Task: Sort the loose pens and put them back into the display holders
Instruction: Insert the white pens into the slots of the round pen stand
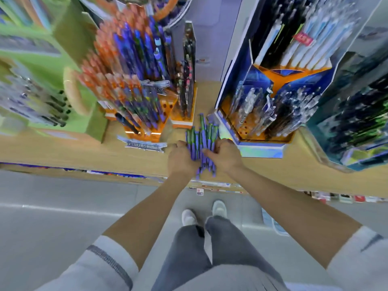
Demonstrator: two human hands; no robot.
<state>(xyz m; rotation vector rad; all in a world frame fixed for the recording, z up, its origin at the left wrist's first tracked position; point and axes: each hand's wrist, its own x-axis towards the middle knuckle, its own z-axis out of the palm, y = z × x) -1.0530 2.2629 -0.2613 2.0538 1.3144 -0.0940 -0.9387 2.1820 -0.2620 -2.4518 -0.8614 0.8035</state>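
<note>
**Both grips closed on one bundle of purple pens**

Nearest, the white sleeves (109,263) run off the bottom edge. Past the bare forearms, the left grip (181,159) and right grip (227,156) meet over the front of the wooden shelf (84,152). Each has its fingers curled round the same bundle of purple-and-green pens (202,139).

The bundle sits between the two grips. Its middle is hidden under the fingers, its near tips poke out just below them, and its far ends fan out beyond the knuckles. The pens are too crowded to count, and I cannot tell whether the bundle touches the shelf.

Just beyond the left grip stands an orange display holder (165,106) packed with orange and blue pens. Just beyond the right grip is a blue display holder (260,143) with clear and dark pens. Both holders are smeared by blur and their printing is unreadable. The displays farther out on each side are cut off by the frame.
</note>
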